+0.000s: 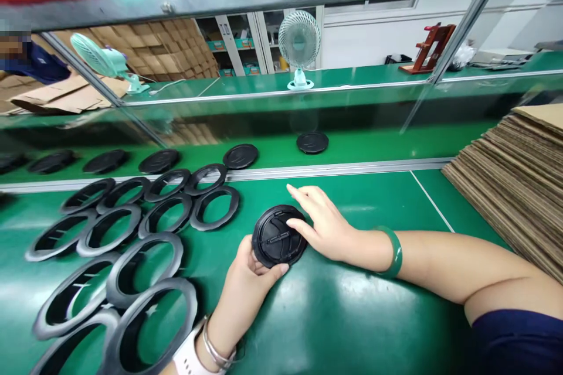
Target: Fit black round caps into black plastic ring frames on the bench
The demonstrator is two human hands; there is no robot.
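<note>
Head view: person seated at green tabletop (334, 316), both hands on one black disc (278, 236).
Disc: round, black, ribbed face up, lying flat on the tabletop near the middle, just right of the ring rows.
Left hand (250, 278): comes up from the bottom edge, thumb and fingers pinching the disc's lower-left rim. White watch (188, 357) and thin bracelets (216, 351) at the wrist.
Right hand (323, 224): reaches in from the right, fingers spread loose, thumb and fingertips touching the disc's right rim; not closed round it. Green bangle (393, 251) on the wrist.
Rings (145, 266): black oval rings in overlapping rows, left of the disc, running from the bottom-left corner up to the rail. Nearest ring is near the disc, not touching.
Rail (334, 170): metal strip across the tabletop behind the hands.
Belt (373, 143): green strip beyond the rail, carrying more black discs (240, 156) in a row, one (312, 142) set apart to the right.
Cardboard (519, 176): flat stacked sheets at the right edge, well apart from the hands.
Fans: one white (299, 47) and one green (105, 61) on the far bench.
Far left: another person's dark sleeve (41, 64), blurred.
</note>
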